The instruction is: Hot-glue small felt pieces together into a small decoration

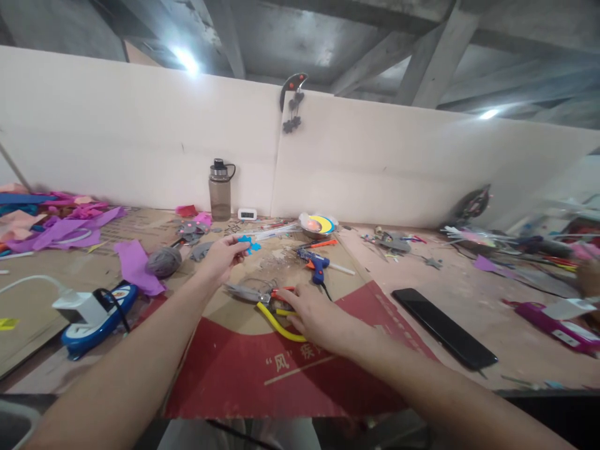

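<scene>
My left hand (223,255) is pinched on a small blue felt piece (248,244) and holds it just above the cardboard-covered table (450,294). My right hand (313,315) lies palm down on the yellow handles of a pair of pliers (269,309), fingers curled over them. The grey jaws of the pliers (244,292) point left on the red and brown cardboard sheet (262,369). A blue glue gun (315,262) lies just beyond my right hand.
A dark water bottle (220,189) and a small white clock (247,214) stand by the white partition. Purple and pink felt scraps (60,228), grey yarn (164,261) and a power strip (96,312) lie left. A black phone (443,326) lies right. A bowl (317,224) sits behind.
</scene>
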Available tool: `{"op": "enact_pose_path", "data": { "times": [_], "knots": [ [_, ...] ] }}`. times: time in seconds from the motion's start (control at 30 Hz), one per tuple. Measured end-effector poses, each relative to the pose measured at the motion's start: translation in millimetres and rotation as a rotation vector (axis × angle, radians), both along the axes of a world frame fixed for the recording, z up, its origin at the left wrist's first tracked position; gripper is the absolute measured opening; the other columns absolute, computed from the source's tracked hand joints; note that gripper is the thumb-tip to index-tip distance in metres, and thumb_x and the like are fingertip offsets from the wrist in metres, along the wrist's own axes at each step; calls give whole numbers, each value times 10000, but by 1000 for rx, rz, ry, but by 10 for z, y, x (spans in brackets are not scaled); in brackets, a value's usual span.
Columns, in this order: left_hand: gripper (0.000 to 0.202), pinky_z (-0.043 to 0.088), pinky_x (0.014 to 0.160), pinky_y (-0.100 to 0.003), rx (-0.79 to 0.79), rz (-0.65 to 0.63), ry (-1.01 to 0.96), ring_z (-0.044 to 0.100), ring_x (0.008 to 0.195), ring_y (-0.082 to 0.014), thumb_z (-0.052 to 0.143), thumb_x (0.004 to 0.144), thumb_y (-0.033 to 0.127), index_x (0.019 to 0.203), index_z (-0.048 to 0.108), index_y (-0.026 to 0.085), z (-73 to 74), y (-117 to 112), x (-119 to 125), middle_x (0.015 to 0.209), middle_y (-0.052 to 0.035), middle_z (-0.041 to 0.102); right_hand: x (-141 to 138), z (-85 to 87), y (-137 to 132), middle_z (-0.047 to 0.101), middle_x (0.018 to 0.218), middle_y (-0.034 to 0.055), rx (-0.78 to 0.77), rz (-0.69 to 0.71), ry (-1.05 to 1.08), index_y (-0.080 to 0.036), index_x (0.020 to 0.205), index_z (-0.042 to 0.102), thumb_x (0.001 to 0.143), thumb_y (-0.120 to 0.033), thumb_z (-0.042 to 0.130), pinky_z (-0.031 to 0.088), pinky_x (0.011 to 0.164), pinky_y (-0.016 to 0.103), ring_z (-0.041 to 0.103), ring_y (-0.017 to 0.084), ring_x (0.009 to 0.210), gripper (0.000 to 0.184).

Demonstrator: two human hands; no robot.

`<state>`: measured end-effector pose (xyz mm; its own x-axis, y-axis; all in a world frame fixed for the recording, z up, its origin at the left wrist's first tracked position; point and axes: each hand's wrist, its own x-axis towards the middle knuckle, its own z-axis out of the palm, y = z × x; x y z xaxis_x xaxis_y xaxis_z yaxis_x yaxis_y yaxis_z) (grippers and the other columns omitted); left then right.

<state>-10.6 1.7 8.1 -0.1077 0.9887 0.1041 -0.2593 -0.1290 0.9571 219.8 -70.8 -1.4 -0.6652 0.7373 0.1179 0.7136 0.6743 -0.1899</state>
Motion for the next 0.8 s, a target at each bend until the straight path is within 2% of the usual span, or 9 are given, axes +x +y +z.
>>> {"op": "enact_pose_path", "data": {
  "times": [0.1, 0.2, 0.3, 0.4, 0.47, 0.53, 0.6, 0.7, 0.8],
  "knots": [
    [245, 366, 457, -166, 42, 1, -17, 498, 492, -54, 754, 551, 202, 701, 575, 127, 88, -52, 2, 585, 17, 563, -19, 57, 2, 595, 972, 106, -32, -54, 9, -171, 1172, 506, 741, -246, 576, 391, 734, 281, 555, 202, 863, 443],
    [279, 375, 456, -167, 75, 32, -56, 501, 492, -54, 763, 547, 207, 738, 573, 136, 198, -97, -27, 612, 21, 570, -80, 125, -40, 612, 928, 102, -51, -169, 59, -158, 1140, 502, 725, -274, 565, 387, 666, 270, 570, 201, 797, 436],
    [279, 384, 463, -159, 107, 38, -83, 496, 492, -45, 767, 550, 200, 742, 576, 136, 283, -120, -67, 618, 25, 567, -229, 143, -134, 621, 900, 88, -7, -231, 142, -174, 1094, 506, 732, -276, 541, 376, 640, 267, 573, 194, 767, 378],
    [266, 394, 469, -159, 117, 44, -95, 500, 489, -43, 766, 553, 191, 729, 573, 139, 314, -135, -73, 610, 30, 563, -456, 107, -222, 623, 899, 78, 21, -207, 181, -196, 1058, 522, 744, -303, 546, 364, 618, 261, 569, 183, 747, 333],
    [265, 405, 475, -166, 94, 46, -89, 505, 487, -47, 767, 553, 193, 721, 569, 140, 310, -149, -53, 601, 29, 564, -596, 88, -233, 628, 862, 73, -5, -128, 163, -192, 991, 558, 772, -349, 535, 357, 603, 257, 564, 174, 723, 270],
    [266, 412, 481, -174, 64, 19, -79, 512, 490, -53, 770, 552, 199, 712, 567, 138, 292, -165, -24, 591, 25, 564, -674, 91, -175, 633, 804, 61, -24, -39, 160, -185, 881, 596, 820, -370, 487, 354, 602, 253, 557, 158, 692, 224],
    [260, 403, 475, -174, 50, -30, -73, 513, 490, -55, 770, 557, 214, 697, 565, 137, 269, -175, 7, 578, 23, 558, -663, 105, -42, 634, 753, 41, -22, -8, 210, -183, 797, 609, 865, -346, 422, 355, 607, 244, 547, 137, 660, 257],
    [248, 369, 448, -169, 58, -62, -55, 503, 476, -54, 764, 572, 236, 673, 559, 138, 236, -176, 53, 557, 24, 545, -513, 82, 233, 635, 767, 23, 15, -65, 354, -181, 797, 601, 874, -289, 395, 370, 633, 232, 546, 126, 682, 246],
    [227, 353, 439, -164, 45, -92, -26, 498, 466, -53, 745, 599, 237, 678, 557, 137, 214, -176, 109, 554, 19, 543, -343, -7, 444, 629, 732, 17, -26, -145, 398, -170, 774, 602, 849, -291, 432, 373, 622, 230, 543, 126, 662, 222]
  ]
}}
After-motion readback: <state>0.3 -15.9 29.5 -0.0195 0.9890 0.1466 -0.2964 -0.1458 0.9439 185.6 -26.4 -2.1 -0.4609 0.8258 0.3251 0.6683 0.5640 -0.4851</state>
